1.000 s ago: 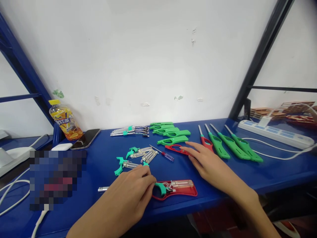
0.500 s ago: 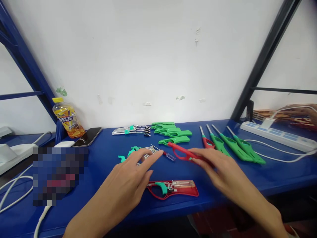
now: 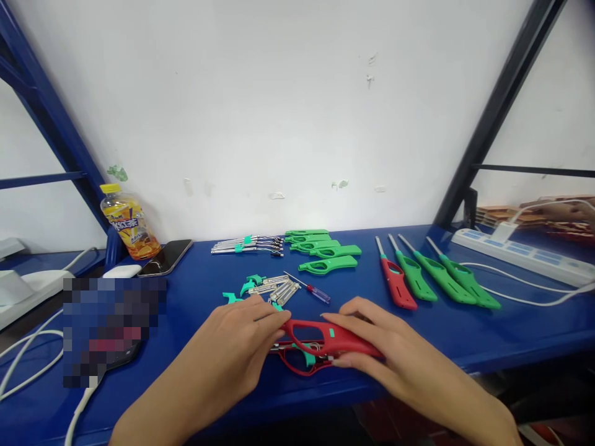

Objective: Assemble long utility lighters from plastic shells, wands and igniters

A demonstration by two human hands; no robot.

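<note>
My right hand (image 3: 395,347) grips the wide rear part of a red lighter casing half (image 3: 346,336), with fingers above and thumb below. My left hand (image 3: 239,347) pinches its narrow front end. The half lies over a second red casing half (image 3: 297,370), slightly apart at the front loop. Between them a green trigger (image 3: 307,357) and thin wires show; the rear of the lower half is hidden. Just beyond the hands lie a screwdriver (image 3: 318,293), small clear-and-metal parts (image 3: 283,289) and loose green triggers (image 3: 251,283).
Green casing halves (image 3: 328,265) and metal lighter tubes (image 3: 246,243) lie by the wall. Assembled lighters, one red (image 3: 397,285) and several green (image 3: 439,275), lie right. A power strip (image 3: 525,255), bottle (image 3: 130,223), phone (image 3: 167,257) and blurred-out object (image 3: 111,328) flank the work area.
My right hand has brought the red casing half down and toward me onto the filled half. My left hand, fingers apart before, has closed on its front end.
</note>
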